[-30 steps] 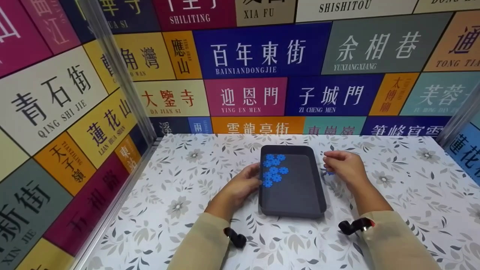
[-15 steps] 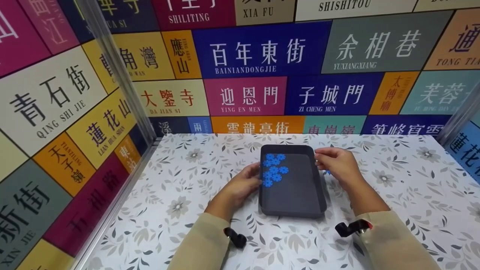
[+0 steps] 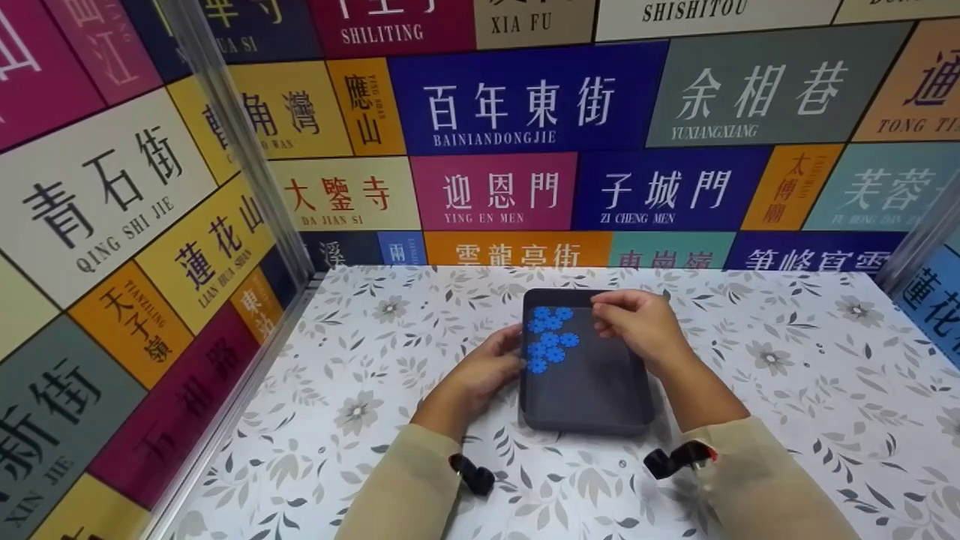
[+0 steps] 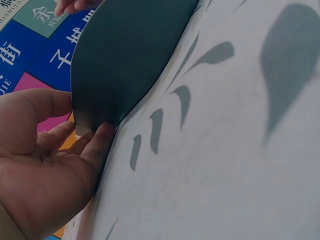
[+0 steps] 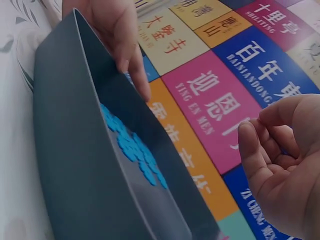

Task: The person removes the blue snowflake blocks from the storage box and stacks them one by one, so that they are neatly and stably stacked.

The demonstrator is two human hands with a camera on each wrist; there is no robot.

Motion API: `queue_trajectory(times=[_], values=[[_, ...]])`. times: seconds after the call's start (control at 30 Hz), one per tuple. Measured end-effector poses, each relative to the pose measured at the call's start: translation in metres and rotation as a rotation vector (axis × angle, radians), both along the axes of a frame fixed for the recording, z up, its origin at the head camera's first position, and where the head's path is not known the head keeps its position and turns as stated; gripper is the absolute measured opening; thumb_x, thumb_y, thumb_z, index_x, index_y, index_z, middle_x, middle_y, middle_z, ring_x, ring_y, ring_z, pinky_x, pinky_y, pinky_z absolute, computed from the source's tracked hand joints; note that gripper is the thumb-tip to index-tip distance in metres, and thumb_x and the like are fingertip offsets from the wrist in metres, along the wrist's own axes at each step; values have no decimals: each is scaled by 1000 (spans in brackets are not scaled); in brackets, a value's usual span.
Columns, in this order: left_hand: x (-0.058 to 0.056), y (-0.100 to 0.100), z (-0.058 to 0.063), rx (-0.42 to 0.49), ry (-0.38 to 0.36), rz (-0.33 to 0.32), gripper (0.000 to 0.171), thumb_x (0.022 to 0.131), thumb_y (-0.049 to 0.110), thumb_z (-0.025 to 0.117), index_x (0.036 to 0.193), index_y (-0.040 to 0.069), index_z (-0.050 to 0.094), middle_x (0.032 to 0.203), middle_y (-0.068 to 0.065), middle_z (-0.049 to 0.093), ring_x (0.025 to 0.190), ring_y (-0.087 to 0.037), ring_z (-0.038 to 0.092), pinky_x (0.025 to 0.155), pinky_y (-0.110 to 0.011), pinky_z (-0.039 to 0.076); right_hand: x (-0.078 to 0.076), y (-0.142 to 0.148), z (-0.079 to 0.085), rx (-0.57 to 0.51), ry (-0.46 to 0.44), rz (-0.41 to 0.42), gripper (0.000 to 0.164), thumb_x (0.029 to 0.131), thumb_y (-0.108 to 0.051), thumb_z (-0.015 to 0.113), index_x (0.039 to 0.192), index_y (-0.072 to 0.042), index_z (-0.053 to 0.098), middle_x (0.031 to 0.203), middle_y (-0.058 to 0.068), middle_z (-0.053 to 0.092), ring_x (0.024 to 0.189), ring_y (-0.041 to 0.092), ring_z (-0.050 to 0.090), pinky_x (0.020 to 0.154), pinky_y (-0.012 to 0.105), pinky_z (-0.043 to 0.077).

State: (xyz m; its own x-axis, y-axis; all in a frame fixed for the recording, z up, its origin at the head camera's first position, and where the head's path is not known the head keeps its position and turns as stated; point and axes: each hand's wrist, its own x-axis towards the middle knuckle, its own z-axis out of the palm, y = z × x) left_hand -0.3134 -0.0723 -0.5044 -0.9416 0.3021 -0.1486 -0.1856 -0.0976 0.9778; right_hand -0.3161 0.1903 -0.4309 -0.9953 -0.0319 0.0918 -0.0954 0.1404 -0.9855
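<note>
A dark grey rectangular tray (image 3: pixel 589 397) sits on the table, with several small blue flower-shaped discs (image 3: pixel 549 346) gathered along the left of its floor. My left hand (image 3: pixel 486 367) holds the tray's left side. In the left wrist view its fingertips meet the rim and outer wall of the tray (image 4: pixel 125 60). My right hand (image 3: pixel 641 322) is over the right part of the tray, partly covering its right wall. In the right wrist view the thumb and forefinger of the right hand (image 5: pixel 285 160) meet at their tips, and nothing shows between them.
The tabletop (image 3: pixel 337 465) has a white cover printed with grey leaves and flowers. Behind stands a wall of coloured name panels (image 3: pixel 525 97). A clear corner post (image 3: pixel 247 142) rises at the left. Each sleeve carries a small black wrist camera (image 3: pixel 472 474).
My right hand has moved left, from beside the tray to over it. Blue glimpsed on the table under that hand earlier is now hidden. The left hand and tray stay put.
</note>
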Motion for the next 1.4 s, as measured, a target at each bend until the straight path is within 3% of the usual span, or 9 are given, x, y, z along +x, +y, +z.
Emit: queue_trajectory(times=[0.2, 0.43, 0.87, 1.2, 1.4], values=[[1, 0, 1, -4, 8, -1, 76, 91, -7, 57, 163, 7, 41, 169, -17, 43, 154, -34, 46, 126, -48, 42, -25, -3, -7, -15, -97, 1, 28, 101, -19, 72, 120, 2, 75, 90, -1, 78, 74, 10, 73, 74, 25, 66], [1, 1, 2, 6, 11, -5, 76, 91, -8, 57, 164, 5, 39, 170, -19, 41, 157, -36, 43, 129, -50, 39, -53, -1, -18, -47, -216, -9, 40, 105, -20, 66, 134, 7, 65, 93, -2, 75, 79, 9, 70, 79, 23, 65], [0, 0, 2, -9, -2, -3, 77, 91, -6, 58, 165, 8, 39, 170, -16, 42, 156, -33, 44, 127, -47, 42, -94, -2, -29, 45, -218, 14, 37, 104, -20, 65, 131, 5, 66, 91, 0, 74, 76, 10, 71, 78, 25, 66], [-1, 0, 1, -3, -9, 1, 76, 91, -7, 58, 163, 8, 42, 166, -16, 46, 153, -32, 48, 124, -45, 45, -95, 1, -40, 119, -195, 139, 42, 98, -13, 75, 132, 9, 67, 89, -4, 77, 77, 12, 71, 76, 27, 66], [-2, -1, 1, 4, -11, -1, 76, 91, -9, 59, 163, 9, 42, 167, -15, 46, 153, -32, 48, 124, -45, 46, -94, -3, -48, 268, -105, 148, 37, 95, -14, 76, 126, 6, 72, 98, 2, 78, 80, 13, 70, 72, 26, 64]])
